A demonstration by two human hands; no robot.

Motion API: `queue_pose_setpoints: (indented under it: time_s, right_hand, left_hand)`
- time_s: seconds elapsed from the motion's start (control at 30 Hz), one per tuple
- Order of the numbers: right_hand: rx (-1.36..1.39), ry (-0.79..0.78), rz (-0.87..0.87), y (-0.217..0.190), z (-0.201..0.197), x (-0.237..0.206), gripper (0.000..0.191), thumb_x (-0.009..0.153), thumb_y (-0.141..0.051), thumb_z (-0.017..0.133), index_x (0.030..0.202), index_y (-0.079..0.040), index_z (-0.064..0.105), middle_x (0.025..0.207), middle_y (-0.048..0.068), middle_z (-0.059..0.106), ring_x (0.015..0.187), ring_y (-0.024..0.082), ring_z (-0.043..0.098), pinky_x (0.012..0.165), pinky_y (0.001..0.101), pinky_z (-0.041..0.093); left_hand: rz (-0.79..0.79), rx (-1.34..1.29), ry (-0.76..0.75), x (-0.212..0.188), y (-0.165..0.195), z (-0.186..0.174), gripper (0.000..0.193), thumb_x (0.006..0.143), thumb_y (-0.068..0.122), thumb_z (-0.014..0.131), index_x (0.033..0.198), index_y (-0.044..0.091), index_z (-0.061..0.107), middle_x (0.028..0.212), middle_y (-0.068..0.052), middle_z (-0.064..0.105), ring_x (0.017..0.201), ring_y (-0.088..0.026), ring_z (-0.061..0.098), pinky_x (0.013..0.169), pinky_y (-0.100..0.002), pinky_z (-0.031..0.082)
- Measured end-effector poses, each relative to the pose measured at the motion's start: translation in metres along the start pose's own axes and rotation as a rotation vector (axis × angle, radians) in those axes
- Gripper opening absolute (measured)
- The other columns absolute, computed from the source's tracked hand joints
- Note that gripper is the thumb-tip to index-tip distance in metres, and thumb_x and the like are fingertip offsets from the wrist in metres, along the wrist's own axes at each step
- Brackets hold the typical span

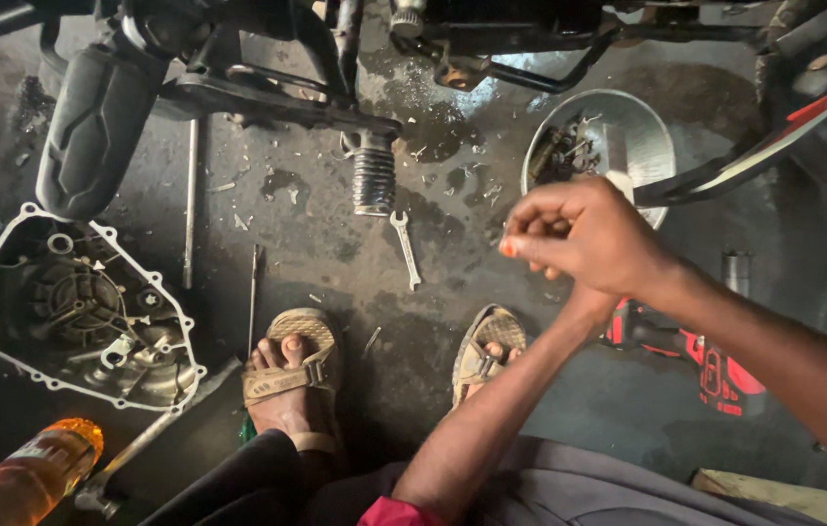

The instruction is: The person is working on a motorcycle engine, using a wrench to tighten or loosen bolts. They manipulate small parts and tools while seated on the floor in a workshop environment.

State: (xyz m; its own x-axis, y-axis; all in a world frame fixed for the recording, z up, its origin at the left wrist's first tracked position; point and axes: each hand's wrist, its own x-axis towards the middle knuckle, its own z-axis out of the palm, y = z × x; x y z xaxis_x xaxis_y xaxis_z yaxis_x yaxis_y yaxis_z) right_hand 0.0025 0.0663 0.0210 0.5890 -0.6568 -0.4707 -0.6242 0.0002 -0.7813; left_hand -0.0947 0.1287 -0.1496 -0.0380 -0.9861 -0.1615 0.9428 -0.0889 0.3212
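My right hand hovers over the oily floor, just below a metal bowl that holds several bolts and small parts. Its fingers are curled tightly together and point left; a small orange spot shows at one fingertip, and I cannot tell what it is. My left forearm rises from the bottom of the view and ends under the right wrist, so the left hand itself is hidden. A small open-ended wrench lies on the floor to the left of the hands.
A motorcycle's underside with a ribbed foot peg and a rubber footrest spans the top. A removed engine cover lies left, by a thin rod. Also present: a red power tool, an orange bottle and my sandalled feet.
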Motion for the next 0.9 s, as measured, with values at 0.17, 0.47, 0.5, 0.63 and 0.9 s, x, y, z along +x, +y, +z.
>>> queue_pose_setpoints:
  time_s: [0.17,0.47,0.5,0.63,0.9]
  right_hand:
    - [-0.384,-0.074,-0.152,0.006,0.007,0.002,0.017,0.077,-0.015,0.082,0.090,-0.006,0.077,0.070,0.005,0.076,0.059,0.011,0.072,0.054,0.0274,0.055]
    - [-0.619,0.240,-0.264,0.028,-0.009,0.007,0.017,0.086,-0.021,0.082,0.091,-0.006,0.075,0.082,0.011,0.075,0.073,0.023,0.075,0.064,0.0346,0.056]
    - [-0.582,0.304,-0.278,0.029,-0.014,0.006,0.016,0.089,-0.018,0.081,0.095,-0.005,0.074,0.084,0.010,0.075,0.074,0.020,0.075,0.064,0.0325,0.056]
    - [-0.553,0.537,-0.400,0.029,-0.033,0.001,0.008,0.102,-0.003,0.079,0.107,-0.001,0.072,0.088,0.007,0.073,0.075,0.012,0.072,0.065,0.0250,0.055]
    - [-0.499,0.645,-0.391,0.042,-0.046,0.001,0.022,0.099,0.006,0.078,0.117,0.007,0.065,0.102,0.012,0.060,0.082,0.012,0.060,0.064,0.0241,0.051]
  left_hand:
    - [0.087,0.057,-0.127,-0.010,-0.001,-0.006,0.040,0.113,0.028,0.045,0.147,0.006,0.045,0.137,-0.002,0.054,0.129,-0.011,0.052,0.114,-0.033,0.043]
    - [0.055,0.107,0.058,0.003,-0.004,-0.001,0.037,0.112,0.028,0.055,0.140,0.004,0.053,0.128,-0.004,0.061,0.118,-0.015,0.058,0.100,-0.032,0.048]
    - [0.061,0.120,0.099,0.003,-0.004,0.000,0.037,0.111,0.028,0.056,0.139,0.004,0.054,0.127,-0.004,0.061,0.116,-0.015,0.059,0.099,-0.032,0.048]
    - [-0.069,0.085,0.138,0.004,0.003,-0.002,0.031,0.110,0.032,0.059,0.116,0.002,0.064,0.096,-0.005,0.067,0.081,-0.014,0.059,0.066,-0.029,0.045]
    - [-0.117,0.064,0.148,0.010,0.034,-0.004,0.054,0.112,0.057,0.043,0.112,0.007,0.062,0.090,-0.001,0.063,0.079,-0.013,0.061,0.070,-0.028,0.046]
